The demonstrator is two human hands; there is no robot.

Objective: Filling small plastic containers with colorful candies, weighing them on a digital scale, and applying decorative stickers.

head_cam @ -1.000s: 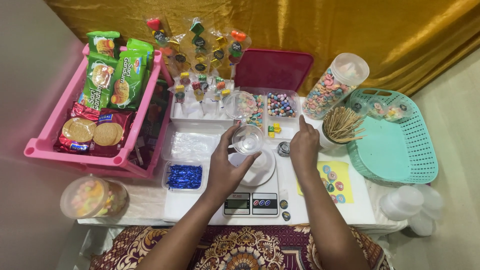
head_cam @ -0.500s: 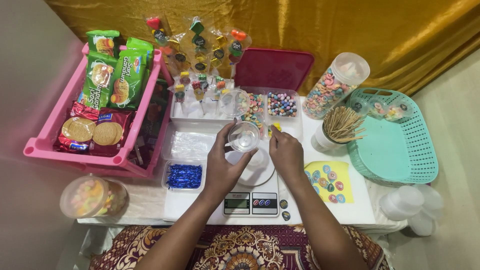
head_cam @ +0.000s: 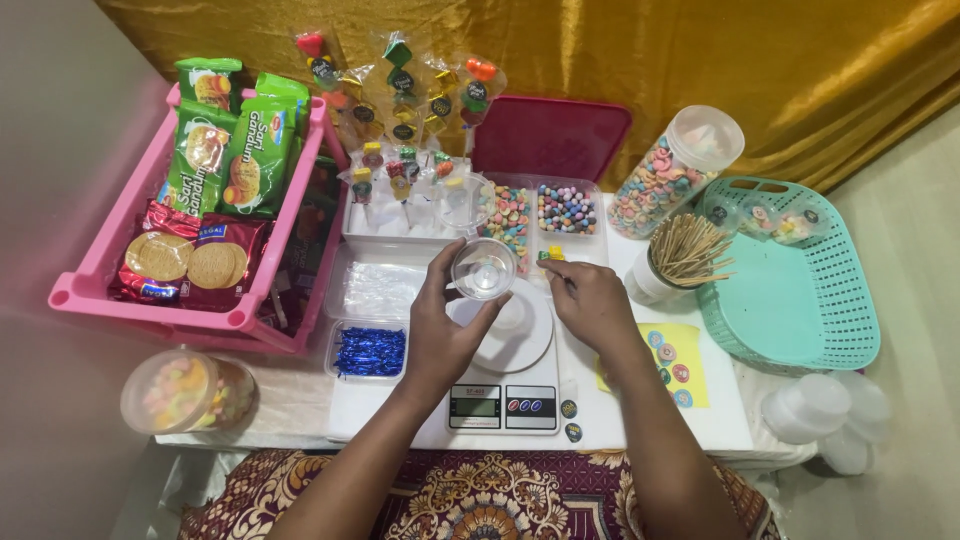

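Observation:
My left hand (head_cam: 440, 330) holds a small clear plastic cup (head_cam: 484, 268) by its side, tilted, just above the white round plate of a digital kitchen scale (head_cam: 503, 392). My right hand (head_cam: 592, 302) hovers to the right of the cup with its fingers curled and pinched together. Its fingertips are beside some small yellow-green pieces (head_cam: 549, 255) at the edge of the candy trays. Whether anything sits between the fingertips is too small to tell.
Behind the scale stand clear trays of coloured candy (head_cam: 566, 210) and a lollipop stand (head_cam: 400, 120). A pink crate (head_cam: 95, 285) of biscuit packs is at the left. A cereal jar (head_cam: 675, 175), a cup of skewers (head_cam: 685, 255) and a teal basket (head_cam: 800, 300) are at the right. Blue twist ties (head_cam: 368, 350) lie left of the scale.
My right hand has drawn back from the far candy trays toward the cup and closed its fingers. My left hand has kept hold of the cup over the scale.

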